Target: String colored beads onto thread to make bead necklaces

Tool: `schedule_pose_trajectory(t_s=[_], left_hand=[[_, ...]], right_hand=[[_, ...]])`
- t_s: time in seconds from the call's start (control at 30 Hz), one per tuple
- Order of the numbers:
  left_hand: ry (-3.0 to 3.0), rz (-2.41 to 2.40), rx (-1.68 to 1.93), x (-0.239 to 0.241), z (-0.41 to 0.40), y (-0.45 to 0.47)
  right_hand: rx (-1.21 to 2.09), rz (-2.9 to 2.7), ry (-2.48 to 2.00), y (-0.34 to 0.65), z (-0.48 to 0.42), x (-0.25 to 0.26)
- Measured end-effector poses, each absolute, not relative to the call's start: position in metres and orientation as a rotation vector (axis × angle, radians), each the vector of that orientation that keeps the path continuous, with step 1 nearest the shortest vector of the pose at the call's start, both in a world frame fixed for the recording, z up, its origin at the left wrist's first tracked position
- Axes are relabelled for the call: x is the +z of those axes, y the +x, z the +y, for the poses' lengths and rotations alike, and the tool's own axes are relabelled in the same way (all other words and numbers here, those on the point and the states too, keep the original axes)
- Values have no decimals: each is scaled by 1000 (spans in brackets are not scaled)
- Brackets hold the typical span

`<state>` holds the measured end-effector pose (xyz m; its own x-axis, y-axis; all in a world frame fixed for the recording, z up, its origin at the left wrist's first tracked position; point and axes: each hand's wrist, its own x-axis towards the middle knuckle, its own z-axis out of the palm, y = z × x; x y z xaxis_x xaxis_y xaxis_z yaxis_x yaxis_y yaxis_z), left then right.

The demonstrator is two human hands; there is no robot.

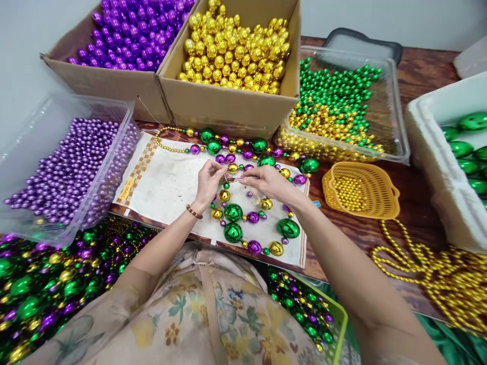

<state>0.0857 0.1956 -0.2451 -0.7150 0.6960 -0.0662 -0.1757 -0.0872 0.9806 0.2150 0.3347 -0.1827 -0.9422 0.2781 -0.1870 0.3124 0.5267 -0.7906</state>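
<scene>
My left hand pinches a thin string at the end of a bead garland, over a white cloth mat. Close against it, my right hand is closed round a slim, dark, metal-looking tool, whose kind is too small to tell. Its tip is by the string between my fingertips. The garland of green, gold and purple beads curls across the mat below and beyond both hands. A strand of small gold beads lies at the mat's upper left. One small loose purple bead sits under my right hand.
Cardboard boxes of purple balls and gold balls stand behind. Clear tubs hold small purple beads and green and gold beads. To the right are a yellow basket, a foam box and gold bead strands.
</scene>
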Motion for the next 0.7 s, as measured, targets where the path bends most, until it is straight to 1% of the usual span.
schedule_pose_trajectory(t_s=[0.17, 0.27, 0.4, 0.5, 0.57, 0.6, 0.7], left_hand=[[553, 1640, 1851, -244, 198, 86], [518, 1686, 1837, -249, 199, 81], [495, 1726, 1802, -259, 198, 70], [557, 1791, 1805, -263, 196, 60], [599, 1804, 1812, -261, 195, 55], [634, 1816, 1825, -257, 195, 53], [822, 1918, 1932, -237, 190, 68]], right_hand=[[-1386, 2725, 575, 209, 333, -187], [-1428, 2740, 658, 219, 339, -189], [-1581, 2633, 824, 292, 359, -192], [-1619, 2520, 1177, 378, 366, -203], [-1503, 2524, 1433, 431, 364, -217], [-1385, 2567, 1535, 451, 362, -226], [-854, 2742, 1682, 487, 357, -258]])
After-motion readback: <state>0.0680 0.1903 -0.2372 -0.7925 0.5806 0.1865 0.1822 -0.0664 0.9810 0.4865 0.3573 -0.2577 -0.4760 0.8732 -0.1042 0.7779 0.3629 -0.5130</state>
